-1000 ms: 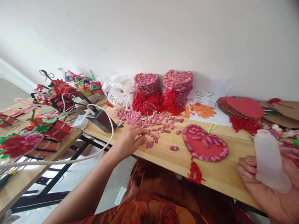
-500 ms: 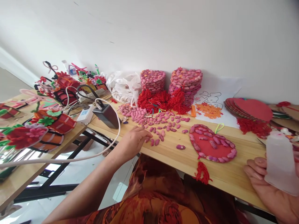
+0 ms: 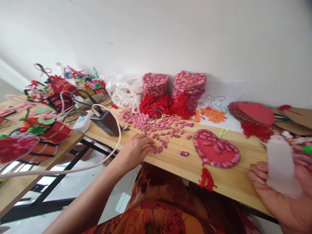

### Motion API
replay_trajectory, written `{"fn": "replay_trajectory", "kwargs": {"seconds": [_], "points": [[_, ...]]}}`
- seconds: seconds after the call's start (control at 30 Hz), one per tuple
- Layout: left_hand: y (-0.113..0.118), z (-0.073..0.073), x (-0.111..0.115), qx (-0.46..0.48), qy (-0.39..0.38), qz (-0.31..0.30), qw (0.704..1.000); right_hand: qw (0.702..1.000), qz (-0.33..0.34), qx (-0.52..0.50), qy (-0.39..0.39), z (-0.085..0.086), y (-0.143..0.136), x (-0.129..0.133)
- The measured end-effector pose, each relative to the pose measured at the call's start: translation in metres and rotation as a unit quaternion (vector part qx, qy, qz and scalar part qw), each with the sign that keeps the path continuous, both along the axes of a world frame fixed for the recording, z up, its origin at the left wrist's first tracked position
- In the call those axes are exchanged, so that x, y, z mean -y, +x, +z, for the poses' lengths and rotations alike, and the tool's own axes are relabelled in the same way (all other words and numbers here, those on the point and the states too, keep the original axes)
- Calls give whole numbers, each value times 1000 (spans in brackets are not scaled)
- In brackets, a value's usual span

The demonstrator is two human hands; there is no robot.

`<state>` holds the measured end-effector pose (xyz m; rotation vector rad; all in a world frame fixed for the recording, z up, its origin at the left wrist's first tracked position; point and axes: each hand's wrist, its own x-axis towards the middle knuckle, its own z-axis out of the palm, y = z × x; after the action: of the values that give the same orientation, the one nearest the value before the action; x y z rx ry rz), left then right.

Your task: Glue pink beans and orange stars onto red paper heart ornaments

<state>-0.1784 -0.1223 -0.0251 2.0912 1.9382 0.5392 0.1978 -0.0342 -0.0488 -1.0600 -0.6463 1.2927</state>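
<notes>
The left hand rests low over the near edge of the tabletop, left of its middle, with fingers bent and thumb close to the forefinger. Its fingertips reach the nearest of the loose pink peanuts; at this angle I cannot tell whether they are closed on one or only touching. The peanuts spread from there back toward the far edge, where they lie thickest.

The right hand is at the near right corner of the tabletop, palm up, its fingers and thumb clamped around a cloudy plastic bottle with the narrow end up.

Between the two hands, near the front edge, a red heart lies flat, with peanuts around its border and a few more across its upper part. A yellow loop sticks out at its far side, and a red tassel trails to the near edge.

Along the far edge stand a white plastic bag, two stacks of peanut-covered pieces, a sheet of paper bearing orange stars, and, toward the right end, a pile of red cards.
</notes>
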Motion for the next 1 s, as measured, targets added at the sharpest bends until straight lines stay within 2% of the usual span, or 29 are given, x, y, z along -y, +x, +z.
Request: {"fn": "replay_trajectory", "kwargs": {"seconds": [0.07, 0.13, 0.33, 0.6, 1.0], "points": [[-1, -3, -1, -8, -6, 19, 1000, 998, 4, -41, -47, 3, 0, 3], [-3, -7, -2, -15, -29, 20, 999, 996, 26, -65, -57, 3, 2, 6], [-10, -17, -5, -47, -53, 30, 997, 991, 82, -102, -19, -3, 7, 10], [-8, -13, -7, -62, -69, 40, 995, 989, 88, -117, -26, -4, 8, 10], [-4, -11, -7, -89, -50, 35, 994, 988, 94, -125, -22, -5, 10, 9]]}}
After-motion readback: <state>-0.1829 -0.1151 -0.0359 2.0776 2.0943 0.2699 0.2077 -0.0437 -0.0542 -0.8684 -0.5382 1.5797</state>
